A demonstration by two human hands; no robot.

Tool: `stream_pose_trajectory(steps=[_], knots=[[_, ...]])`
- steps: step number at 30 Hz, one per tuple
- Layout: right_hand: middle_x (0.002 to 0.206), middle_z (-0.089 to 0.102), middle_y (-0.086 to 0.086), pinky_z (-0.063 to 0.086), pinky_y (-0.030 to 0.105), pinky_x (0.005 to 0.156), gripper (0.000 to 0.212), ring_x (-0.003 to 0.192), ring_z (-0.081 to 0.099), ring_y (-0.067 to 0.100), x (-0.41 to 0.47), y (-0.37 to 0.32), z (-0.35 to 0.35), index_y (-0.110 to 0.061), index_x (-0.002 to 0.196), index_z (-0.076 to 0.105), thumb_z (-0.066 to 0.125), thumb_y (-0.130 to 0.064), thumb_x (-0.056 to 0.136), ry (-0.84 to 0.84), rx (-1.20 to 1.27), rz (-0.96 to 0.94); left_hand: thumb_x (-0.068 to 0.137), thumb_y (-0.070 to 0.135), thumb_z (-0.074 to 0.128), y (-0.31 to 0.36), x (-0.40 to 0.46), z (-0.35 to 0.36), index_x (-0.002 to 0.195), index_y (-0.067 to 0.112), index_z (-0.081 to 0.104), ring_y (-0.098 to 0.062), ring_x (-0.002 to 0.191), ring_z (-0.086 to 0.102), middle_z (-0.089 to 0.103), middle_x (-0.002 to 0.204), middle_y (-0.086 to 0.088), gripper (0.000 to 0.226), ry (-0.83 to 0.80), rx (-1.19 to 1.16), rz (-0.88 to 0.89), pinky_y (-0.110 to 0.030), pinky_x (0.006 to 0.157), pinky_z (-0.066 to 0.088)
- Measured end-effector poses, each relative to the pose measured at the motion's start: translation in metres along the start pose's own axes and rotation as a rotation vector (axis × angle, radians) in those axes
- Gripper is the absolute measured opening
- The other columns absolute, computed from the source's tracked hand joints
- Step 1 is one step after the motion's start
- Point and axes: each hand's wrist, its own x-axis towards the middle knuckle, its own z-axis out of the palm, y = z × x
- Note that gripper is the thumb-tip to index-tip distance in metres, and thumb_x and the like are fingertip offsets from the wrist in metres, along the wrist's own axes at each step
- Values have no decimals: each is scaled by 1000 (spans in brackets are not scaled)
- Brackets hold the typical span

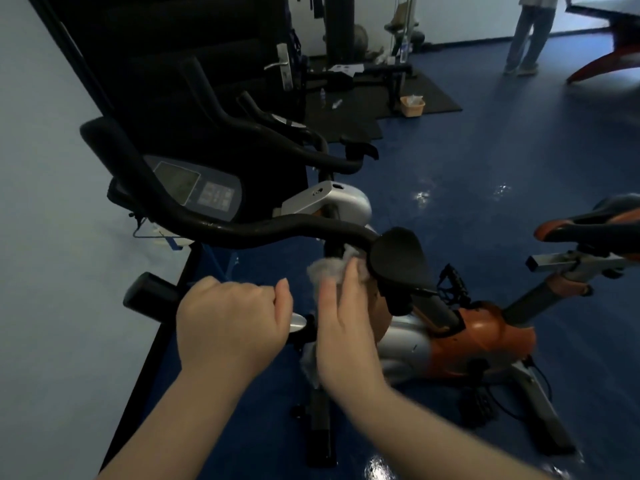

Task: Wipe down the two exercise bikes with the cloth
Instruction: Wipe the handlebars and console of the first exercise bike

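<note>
Right hand (pixel 346 327) pressing grey cloth (pixel 325 268) vs handlebar (pixel 277 230) stem, left hand (pixel 232 323) gripping lower bar end, orange bike (pixel 485 337) just beyond handlebar.

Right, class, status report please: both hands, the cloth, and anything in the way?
Left hand fisted, empty. Right hand presses cloth on near bike's stem. Handlebar pad crowds it.

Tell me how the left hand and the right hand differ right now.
The left hand is curled in a fist around a black handle of the near bike; the right hand holds the grey cloth. The left hand sits lower and nearer the wall, while the right hand reaches up under the handlebar by the post. Both are bare, backs to the camera.
</note>
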Motion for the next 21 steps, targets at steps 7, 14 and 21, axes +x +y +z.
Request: stream_pose_trajectory(steps=[7,14,21], knots=[[142,49,-6,18,32,117,33,141,27,8,-2,20,-35,-21,121,61,38,-34,101,-55,-175,-398,96,17,42,-17,-15,-11,61,15,73,-18,72,73,72,62,5,47,312,-296,124,-34,74,44],[74,61,-3,46,30,45,13,53,58,18,6,-41,7,-19,92,52,43,-28,95,-74,-481,-633,100,24,35,-51,-17,-23,106,14,68,-9,96,61,67,101,6,36,317,-607,-434,-16,88,42],[73,62,-3,40,27,41,14,51,59,19,21,-33,-17,-21,109,45,41,-29,97,-291,-666,-754,100,32,35,-40,-20,-21,113,24,67,3,112,59,68,111,21,36,293,-1015,-695,-6,90,40]])
